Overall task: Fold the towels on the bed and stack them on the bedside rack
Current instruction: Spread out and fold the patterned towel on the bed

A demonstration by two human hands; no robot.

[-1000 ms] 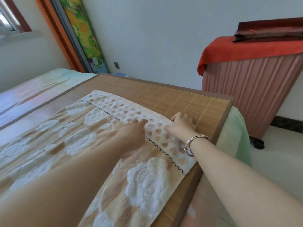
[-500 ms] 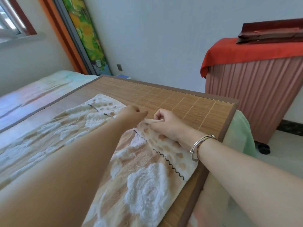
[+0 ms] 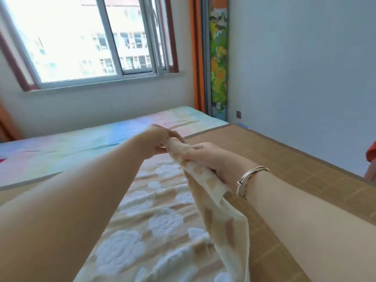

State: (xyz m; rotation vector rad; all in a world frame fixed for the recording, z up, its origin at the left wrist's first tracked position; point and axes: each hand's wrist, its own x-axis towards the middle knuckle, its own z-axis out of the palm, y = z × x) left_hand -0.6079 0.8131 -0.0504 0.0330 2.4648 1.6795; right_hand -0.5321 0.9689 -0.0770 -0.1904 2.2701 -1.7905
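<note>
A beige towel point(image 3: 162, 224) with raised white flowers lies lengthwise on the bamboo mat point(image 3: 284, 165) of the bed. Its far end is lifted off the mat and bunched between both hands. My left hand point(image 3: 156, 142) pinches the top of that raised edge. My right hand point(image 3: 205, 159), with a silver bangle on the wrist, grips the same edge just below and to the right. A flap of the towel hangs down under my right forearm. The bedside rack shows only as an orange-red sliver point(image 3: 371, 152) at the right border.
A pastel sheet point(image 3: 101, 139) covers the bed beyond the mat, up to the wall under a large window point(image 3: 87, 37). An orange curtain point(image 3: 196, 58) and a colourful panel point(image 3: 218, 58) stand in the corner. A grey wall runs along the right.
Both hands closed on the towel's far end and lifted it off the mat toward me. My view swung up and left, so the window came in and the rack almost left the frame.
</note>
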